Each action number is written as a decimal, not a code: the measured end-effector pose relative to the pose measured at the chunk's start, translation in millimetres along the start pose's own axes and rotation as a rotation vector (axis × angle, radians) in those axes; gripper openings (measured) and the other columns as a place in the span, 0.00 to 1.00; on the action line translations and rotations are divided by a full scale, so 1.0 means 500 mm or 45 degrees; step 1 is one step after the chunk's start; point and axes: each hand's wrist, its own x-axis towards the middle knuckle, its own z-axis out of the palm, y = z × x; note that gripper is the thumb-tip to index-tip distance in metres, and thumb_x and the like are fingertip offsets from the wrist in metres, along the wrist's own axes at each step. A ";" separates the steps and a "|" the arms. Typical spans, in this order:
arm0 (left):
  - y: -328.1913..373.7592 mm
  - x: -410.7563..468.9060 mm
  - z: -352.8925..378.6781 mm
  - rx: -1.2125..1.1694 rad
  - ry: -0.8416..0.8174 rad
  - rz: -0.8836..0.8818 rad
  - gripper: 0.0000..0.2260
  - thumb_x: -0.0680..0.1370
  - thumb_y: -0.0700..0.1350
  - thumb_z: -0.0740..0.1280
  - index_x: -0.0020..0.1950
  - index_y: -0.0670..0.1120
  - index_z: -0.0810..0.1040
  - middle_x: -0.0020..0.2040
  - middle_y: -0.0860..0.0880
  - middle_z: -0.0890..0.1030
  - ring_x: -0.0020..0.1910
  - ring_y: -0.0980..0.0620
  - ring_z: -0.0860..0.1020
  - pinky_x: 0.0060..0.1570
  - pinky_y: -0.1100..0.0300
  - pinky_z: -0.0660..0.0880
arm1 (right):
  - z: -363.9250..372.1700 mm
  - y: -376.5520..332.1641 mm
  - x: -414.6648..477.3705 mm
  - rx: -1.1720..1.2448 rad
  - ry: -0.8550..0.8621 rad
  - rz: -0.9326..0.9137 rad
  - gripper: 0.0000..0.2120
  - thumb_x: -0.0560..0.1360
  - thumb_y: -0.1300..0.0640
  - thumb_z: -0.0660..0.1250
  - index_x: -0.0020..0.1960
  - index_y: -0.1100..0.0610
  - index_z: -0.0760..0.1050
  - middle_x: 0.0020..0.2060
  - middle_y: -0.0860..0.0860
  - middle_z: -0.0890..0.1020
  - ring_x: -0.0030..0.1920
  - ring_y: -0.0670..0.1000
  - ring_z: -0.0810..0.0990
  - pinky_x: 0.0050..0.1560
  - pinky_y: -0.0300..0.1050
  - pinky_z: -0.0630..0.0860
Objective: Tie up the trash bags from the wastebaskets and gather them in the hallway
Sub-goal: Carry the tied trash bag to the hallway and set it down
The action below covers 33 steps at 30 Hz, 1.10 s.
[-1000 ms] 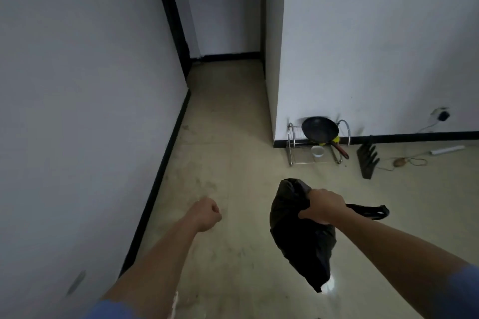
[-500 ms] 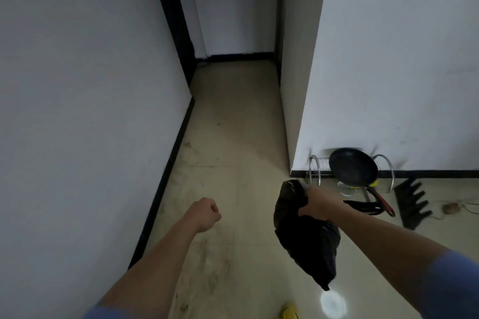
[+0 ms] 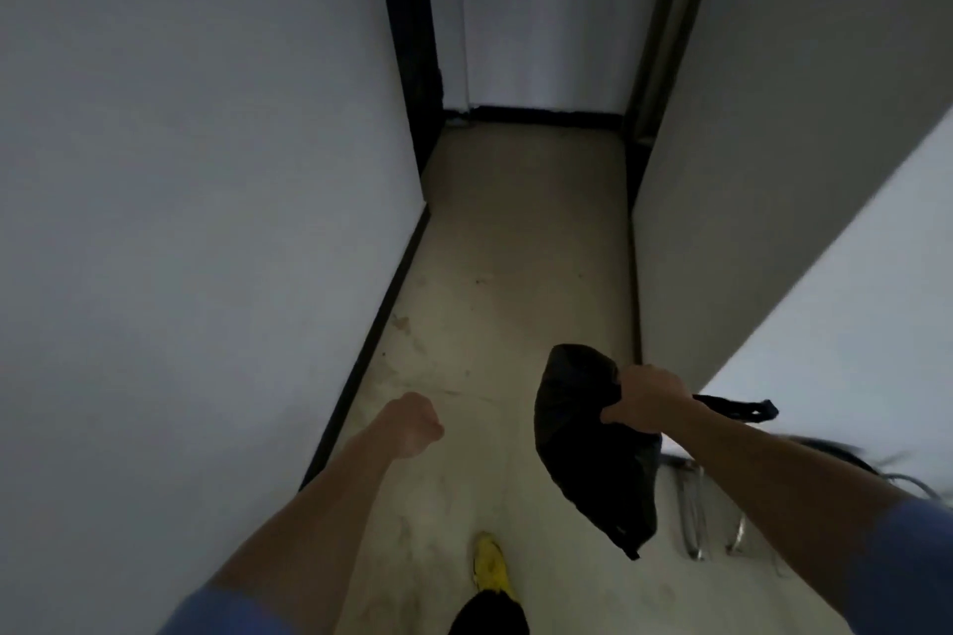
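A black trash bag hangs in the air at lower right, its body drooping down and left. My right hand grips its gathered neck, and a black tied end sticks out to the right past my wrist. My left hand is curled in a fist over the floor to the left of the bag and holds nothing.
A narrow hallway with a beige floor runs ahead between white walls, ending at a black baseboard. A chrome rack stands by the right wall corner, under my right forearm. My yellow shoe is on the floor below.
I have walked forward and turned toward the hallway; the rack and pan slid down and right, mostly under my right arm. The bag stays in my right hand. A yellow shoe has appeared.
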 end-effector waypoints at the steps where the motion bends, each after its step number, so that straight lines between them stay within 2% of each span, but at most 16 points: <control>1: 0.023 0.037 -0.040 0.005 0.002 0.013 0.08 0.76 0.46 0.69 0.49 0.42 0.76 0.57 0.39 0.79 0.51 0.45 0.77 0.43 0.61 0.71 | -0.034 -0.013 0.043 0.001 -0.001 0.004 0.29 0.69 0.38 0.69 0.63 0.55 0.72 0.53 0.52 0.79 0.53 0.55 0.79 0.49 0.45 0.75; 4: 0.092 0.140 -0.152 0.020 0.027 0.029 0.09 0.77 0.45 0.67 0.53 0.40 0.76 0.57 0.40 0.78 0.59 0.41 0.77 0.50 0.59 0.72 | -0.127 -0.047 0.156 0.014 0.026 -0.007 0.28 0.70 0.38 0.68 0.62 0.54 0.72 0.54 0.52 0.79 0.53 0.55 0.79 0.51 0.46 0.76; 8: 0.170 0.287 -0.281 0.014 0.037 0.044 0.10 0.76 0.45 0.67 0.54 0.40 0.78 0.58 0.42 0.78 0.60 0.44 0.77 0.58 0.57 0.73 | -0.228 -0.083 0.324 0.024 0.024 -0.027 0.28 0.72 0.37 0.66 0.64 0.53 0.71 0.56 0.52 0.79 0.54 0.54 0.79 0.53 0.46 0.77; 12: 0.221 0.462 -0.373 0.002 0.038 0.000 0.12 0.76 0.45 0.67 0.57 0.40 0.78 0.58 0.43 0.79 0.56 0.47 0.77 0.58 0.58 0.74 | -0.313 -0.111 0.533 0.014 -0.028 -0.073 0.28 0.72 0.39 0.66 0.66 0.53 0.70 0.60 0.52 0.78 0.57 0.54 0.78 0.55 0.45 0.76; 16: 0.266 0.658 -0.453 -0.008 0.051 -0.097 0.07 0.75 0.45 0.68 0.49 0.44 0.79 0.54 0.42 0.82 0.53 0.45 0.80 0.56 0.54 0.78 | -0.389 -0.144 0.774 -0.011 -0.078 -0.149 0.29 0.71 0.39 0.66 0.66 0.54 0.71 0.60 0.52 0.78 0.58 0.54 0.78 0.56 0.45 0.76; 20: 0.326 0.829 -0.543 -0.045 0.087 -0.179 0.09 0.75 0.45 0.69 0.50 0.42 0.81 0.51 0.42 0.83 0.51 0.45 0.82 0.53 0.54 0.79 | -0.490 -0.181 0.986 -0.079 -0.149 -0.213 0.25 0.71 0.40 0.68 0.61 0.55 0.72 0.56 0.51 0.79 0.53 0.54 0.79 0.51 0.46 0.77; 22: 0.350 0.898 -0.586 -0.101 0.145 -0.191 0.07 0.75 0.45 0.68 0.49 0.43 0.80 0.49 0.42 0.83 0.49 0.45 0.82 0.53 0.54 0.79 | -0.552 -0.204 1.073 -0.119 -0.167 -0.254 0.22 0.71 0.42 0.69 0.56 0.56 0.72 0.50 0.51 0.79 0.48 0.54 0.80 0.47 0.45 0.77; 24: 0.372 0.945 -0.624 -0.156 0.160 -0.211 0.05 0.74 0.44 0.68 0.47 0.44 0.80 0.49 0.42 0.83 0.45 0.45 0.81 0.51 0.54 0.80 | -0.609 -0.234 1.150 -0.135 -0.177 -0.280 0.18 0.70 0.43 0.70 0.49 0.55 0.70 0.43 0.51 0.78 0.42 0.53 0.78 0.39 0.44 0.73; 26: 0.381 0.998 -0.657 -0.169 0.125 -0.233 0.06 0.75 0.44 0.68 0.49 0.43 0.80 0.49 0.42 0.84 0.41 0.48 0.80 0.48 0.57 0.79 | -0.656 -0.270 1.231 -0.152 -0.175 -0.289 0.17 0.71 0.43 0.70 0.47 0.54 0.69 0.41 0.50 0.76 0.40 0.52 0.76 0.36 0.43 0.69; 28: 0.381 1.064 -0.692 -0.167 0.088 -0.276 0.07 0.75 0.45 0.68 0.49 0.43 0.80 0.48 0.43 0.83 0.41 0.50 0.80 0.48 0.58 0.79 | -0.693 -0.304 1.319 -0.188 -0.191 -0.306 0.18 0.72 0.43 0.69 0.49 0.55 0.69 0.43 0.52 0.76 0.41 0.53 0.76 0.38 0.44 0.70; 33: 0.372 1.281 -0.793 -0.163 0.010 -0.317 0.07 0.75 0.46 0.68 0.50 0.45 0.80 0.52 0.44 0.82 0.51 0.47 0.82 0.54 0.51 0.80 | -0.739 -0.382 1.559 -0.215 -0.239 -0.330 0.24 0.74 0.42 0.67 0.62 0.56 0.71 0.54 0.54 0.78 0.50 0.56 0.79 0.47 0.47 0.75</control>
